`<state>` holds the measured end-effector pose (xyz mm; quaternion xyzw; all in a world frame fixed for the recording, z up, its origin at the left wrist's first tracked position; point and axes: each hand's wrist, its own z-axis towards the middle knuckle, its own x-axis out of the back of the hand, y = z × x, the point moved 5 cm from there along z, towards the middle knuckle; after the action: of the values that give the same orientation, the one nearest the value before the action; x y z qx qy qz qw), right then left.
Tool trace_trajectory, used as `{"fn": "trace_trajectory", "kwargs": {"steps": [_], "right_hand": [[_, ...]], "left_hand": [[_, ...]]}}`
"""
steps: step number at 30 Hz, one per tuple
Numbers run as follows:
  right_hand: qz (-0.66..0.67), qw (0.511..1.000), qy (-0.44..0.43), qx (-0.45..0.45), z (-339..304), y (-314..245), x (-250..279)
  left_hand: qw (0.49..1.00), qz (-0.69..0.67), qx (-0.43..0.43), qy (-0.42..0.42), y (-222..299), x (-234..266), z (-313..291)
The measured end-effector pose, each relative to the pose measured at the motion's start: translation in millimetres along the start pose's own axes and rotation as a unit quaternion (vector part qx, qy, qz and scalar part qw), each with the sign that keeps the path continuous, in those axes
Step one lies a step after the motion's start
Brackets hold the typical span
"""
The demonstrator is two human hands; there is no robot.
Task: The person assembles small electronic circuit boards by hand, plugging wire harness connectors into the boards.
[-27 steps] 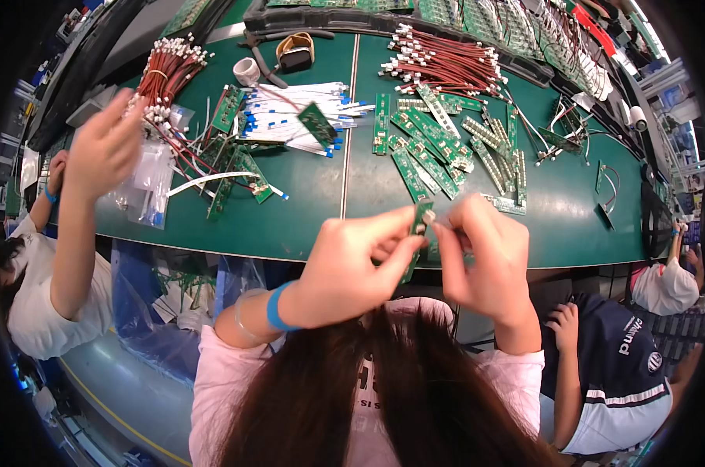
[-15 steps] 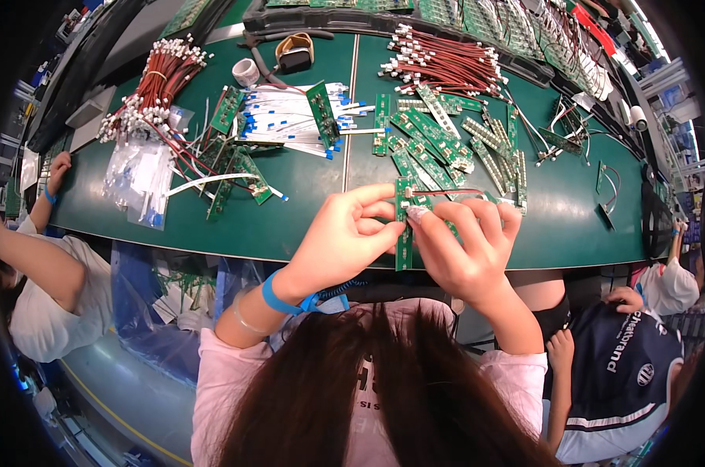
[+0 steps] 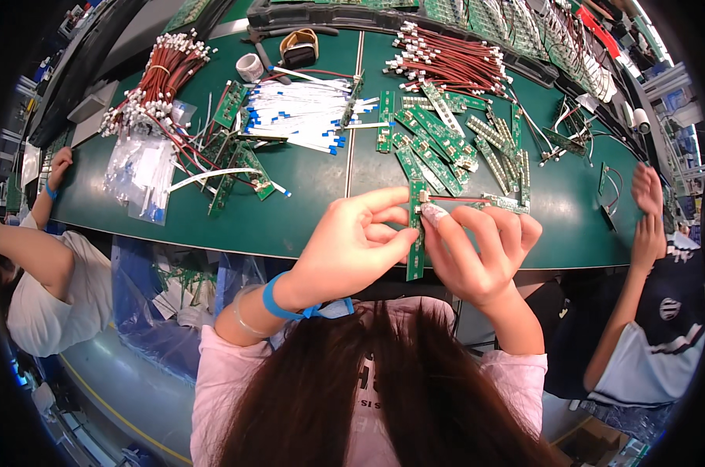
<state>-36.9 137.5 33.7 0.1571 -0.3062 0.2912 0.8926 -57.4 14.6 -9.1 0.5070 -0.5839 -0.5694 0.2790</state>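
Observation:
Above the table's near edge, my left hand point(image 3: 358, 237) pinches a narrow green circuit board point(image 3: 416, 261) between thumb and fingers, holding it upright in view. My right hand point(image 3: 481, 253) is closed at the board's right edge, its covered index fingertip pressed beside a small white connector point(image 3: 425, 198). From that connector a red cable point(image 3: 457, 200) runs right, behind my right fingers, toward another green board point(image 3: 508, 203). Exactly what lies between the right fingertips is hidden.
Beyond my hands lie loose circuit boards point(image 3: 430, 136), red cables point(image 3: 453, 62) and white ribbon cables point(image 3: 298, 113). A bundle of red wires point(image 3: 158, 82) sits left, near a plastic bag point(image 3: 140, 175). Pliers point(image 3: 263, 53) and a tape roll point(image 3: 249, 68) lie farther back. People sit on both sides.
Both my hands and the board have shifted slightly right. The person on the right has turned and raised their hands at the table. A board by the ribbon cables now shows edge-on.

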Motion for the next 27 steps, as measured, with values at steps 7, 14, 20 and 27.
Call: {"fn": "trace_trajectory", "kwargs": {"steps": [7, 14, 20, 27], "right_hand": [[-0.005, 1.000, -0.016, 0.003, -1.2, -2.7, 1.6], [0.053, 0.997, 0.001, -0.048, 4.4, 6.3, 5.9], [0.246, 0.959, 0.043, -0.136, 13.3, 33.5, 28.4], [0.660, 0.616, -0.363, -0.230, -4.9, 61.7, -26.6]], "left_hand": [[1.000, 0.002, -0.004, 0.007, -2.9, -4.4, -3.3], [0.996, 0.085, -0.030, 0.004, 3.4, -9.8, -6.6], [0.994, 0.050, -0.074, 0.056, 4.4, 9.7, -6.5], [0.993, 0.023, -0.096, -0.069, 37.7, 2.9, -10.7]]}}
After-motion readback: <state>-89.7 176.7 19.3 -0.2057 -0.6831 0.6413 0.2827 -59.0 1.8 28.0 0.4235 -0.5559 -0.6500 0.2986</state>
